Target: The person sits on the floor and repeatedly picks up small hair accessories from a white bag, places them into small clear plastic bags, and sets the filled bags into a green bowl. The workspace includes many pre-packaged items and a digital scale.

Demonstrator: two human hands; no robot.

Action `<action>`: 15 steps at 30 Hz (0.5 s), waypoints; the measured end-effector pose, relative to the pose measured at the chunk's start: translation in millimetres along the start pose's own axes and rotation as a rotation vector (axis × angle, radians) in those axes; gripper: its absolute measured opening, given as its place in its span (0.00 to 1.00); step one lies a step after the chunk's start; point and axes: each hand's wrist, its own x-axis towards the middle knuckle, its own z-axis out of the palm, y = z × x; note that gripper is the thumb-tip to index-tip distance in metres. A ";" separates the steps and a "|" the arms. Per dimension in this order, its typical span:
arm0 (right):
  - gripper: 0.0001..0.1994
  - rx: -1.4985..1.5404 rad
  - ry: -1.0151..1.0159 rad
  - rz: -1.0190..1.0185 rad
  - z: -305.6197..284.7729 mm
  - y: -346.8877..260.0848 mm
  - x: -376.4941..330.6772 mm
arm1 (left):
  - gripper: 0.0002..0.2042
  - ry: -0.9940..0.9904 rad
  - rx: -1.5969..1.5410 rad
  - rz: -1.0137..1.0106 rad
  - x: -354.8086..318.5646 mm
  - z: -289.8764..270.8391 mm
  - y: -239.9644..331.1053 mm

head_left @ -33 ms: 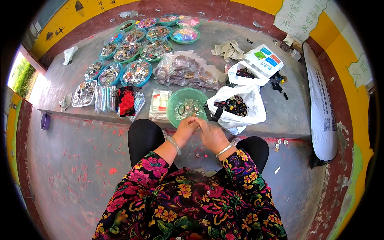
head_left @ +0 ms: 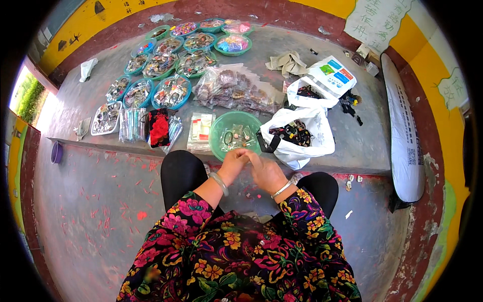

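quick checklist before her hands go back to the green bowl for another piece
1. Both hands free of the bowl: ok, left hand and right hand meet just in front of the green bowl.
2. Small piece in the fingertips: cannot tell, too small.
3. Bowl stocked: ok, small items lie inside.
4. Bowl within reach: ok, it sits at the ledge edge.
5. White bag open: ok, dark items show inside.
6. Bowl's side clear: not ok, bag touches it.
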 end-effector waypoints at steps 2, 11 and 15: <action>0.16 0.017 -0.050 0.038 -5.5 -3.8 1.3 | 0.10 0.025 0.104 0.038 -0.1 0.2 -0.7; 0.08 -0.326 -0.192 0.370 -74.2 157.9 42.6 | 0.11 0.094 0.239 0.063 -3.4 8.5 15.0; 0.08 -0.382 -0.526 0.489 -51.3 213.6 32.4 | 0.11 0.055 0.283 -0.056 -5.6 13.1 20.2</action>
